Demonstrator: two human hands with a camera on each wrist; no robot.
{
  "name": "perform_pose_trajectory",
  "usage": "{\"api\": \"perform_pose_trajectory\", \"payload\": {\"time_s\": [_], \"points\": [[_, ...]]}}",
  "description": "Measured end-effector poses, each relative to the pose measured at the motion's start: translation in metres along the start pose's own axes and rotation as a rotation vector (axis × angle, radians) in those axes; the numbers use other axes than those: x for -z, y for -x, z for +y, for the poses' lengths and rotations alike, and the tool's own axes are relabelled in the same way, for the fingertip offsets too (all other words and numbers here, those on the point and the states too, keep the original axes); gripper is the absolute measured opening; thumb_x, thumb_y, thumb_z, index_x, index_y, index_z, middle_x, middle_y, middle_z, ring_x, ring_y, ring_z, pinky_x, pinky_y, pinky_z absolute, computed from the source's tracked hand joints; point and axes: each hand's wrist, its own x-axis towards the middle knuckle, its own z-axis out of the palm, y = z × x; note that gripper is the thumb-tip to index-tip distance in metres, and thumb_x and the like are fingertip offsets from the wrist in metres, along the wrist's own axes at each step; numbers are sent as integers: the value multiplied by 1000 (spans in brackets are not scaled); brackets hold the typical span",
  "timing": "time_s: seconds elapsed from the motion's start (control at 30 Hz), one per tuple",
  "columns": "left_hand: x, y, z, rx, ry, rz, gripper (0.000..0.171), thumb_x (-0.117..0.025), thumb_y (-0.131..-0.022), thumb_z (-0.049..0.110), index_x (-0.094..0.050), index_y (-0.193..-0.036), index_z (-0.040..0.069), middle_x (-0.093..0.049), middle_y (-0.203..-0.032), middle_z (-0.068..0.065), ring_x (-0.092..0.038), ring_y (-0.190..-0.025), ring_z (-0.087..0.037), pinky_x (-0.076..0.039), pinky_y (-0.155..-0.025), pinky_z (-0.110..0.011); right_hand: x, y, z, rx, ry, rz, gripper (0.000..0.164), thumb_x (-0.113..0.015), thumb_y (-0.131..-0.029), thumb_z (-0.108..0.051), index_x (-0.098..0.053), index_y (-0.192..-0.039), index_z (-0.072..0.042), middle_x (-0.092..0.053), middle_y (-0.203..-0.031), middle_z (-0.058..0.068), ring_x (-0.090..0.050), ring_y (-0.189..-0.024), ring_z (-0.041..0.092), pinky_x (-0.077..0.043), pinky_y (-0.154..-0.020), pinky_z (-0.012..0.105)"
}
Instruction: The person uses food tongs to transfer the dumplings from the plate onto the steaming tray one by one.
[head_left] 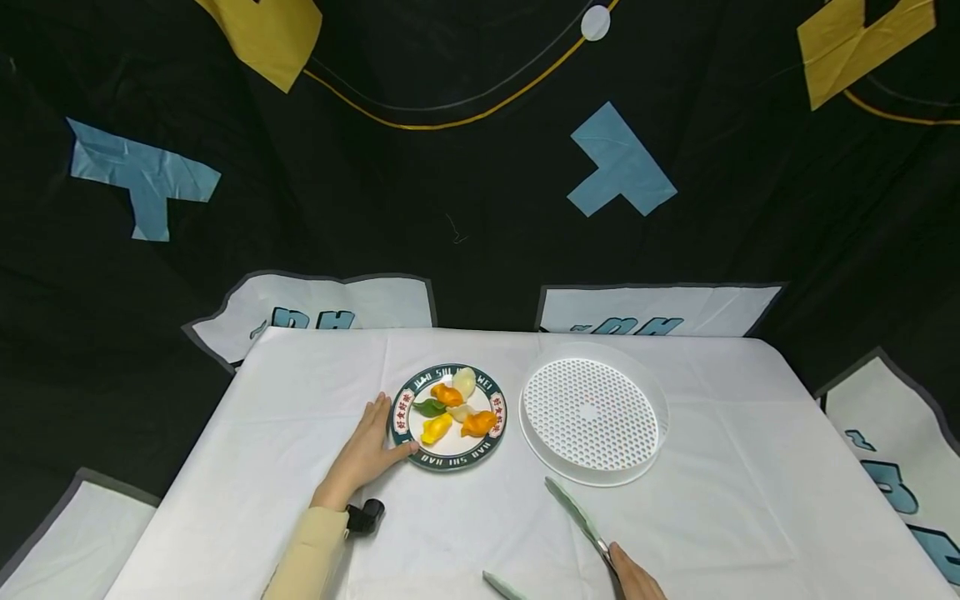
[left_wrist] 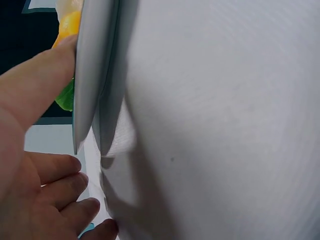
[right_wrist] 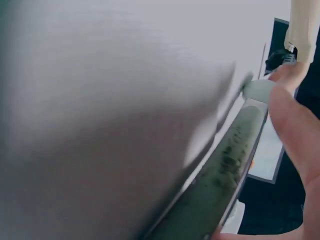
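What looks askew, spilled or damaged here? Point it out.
Dark blotches on the green tongs in the right hand look odd, breaking up an otherwise plain green surface in the right wrist view; stain, print or reflection, I can't tell. Nothing looks spilled.

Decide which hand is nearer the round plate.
Left. The left hand touches the plate; the right hand, holding a green utensil, is apart from it, rightward and nearer the person.

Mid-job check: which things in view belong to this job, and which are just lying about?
In the job:
- plate, left hand at its rim
- coloured pieces on it
- tongs, held in the right hand
- tray, probably; neither hand touches it

Just about:
- blue patches
- yellow patches
- black backdrop
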Motion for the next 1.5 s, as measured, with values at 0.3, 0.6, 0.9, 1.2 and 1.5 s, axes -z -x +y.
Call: {"api": "perform_pose_trajectory", "payload": {"time_s": [0.3, 0.6, 0.9, 1.2, 1.5], "points": [[-2, -1, -3, 4, 21, -4, 91, -70, -86, 37, -21, -146, -12, -11, -154, -28, -5, -141, -46, -8, -115, -57, -3, 2, 0, 73, -35, 86, 83, -75, -73, -54, -55, -123, 9, -63, -114, 18, -62, -101, 34, -57, -78, 52], [-4, 0, -1, 8, 34, -8, 90, -69, -88, 34, -20, -145, -13, -13, -154, -28, -5, -141, -45, -5, -116, -56, 5, -3, -5, 113, -37, 148, 75, -78, -71, -48, -62, -115, 9, -67, -102, 13, -64, -94, 26, -60, -68, 43], [-5, 1, -1, 23, 43, -8, 88, -68, -88, 32, -19, -146, -13, -12, -154, -28, -5, -141, -44, -5, -116, -55, 12, -6, -8, 123, -45, 122, 77, -83, -65, -47, -62, -115, 7, -65, -104, 10, -62, -92, 19, -60, -67, 40], [-5, 1, -1, 29, 49, -14, 89, -68, -88, 33, -18, -145, -14, -12, -153, -28, -4, -141, -44, -4, -116, -56, 34, -25, -6, 241, -143, 0, 96, -87, -53, -46, -52, -124, 9, -61, -111, 18, -63, -93, 32, -59, -67, 47], [-6, 0, -1, 28, 53, -6, 88, -69, -88, 31, -19, -145, -14, -13, -153, -28, -5, -141, -44, -4, -116, -56, 52, -51, -33, 28, -128, -104, 106, -87, -48, -59, -54, -132, -5, -60, -121, 4, -63, -100, 23, -58, -74, 39]]}}
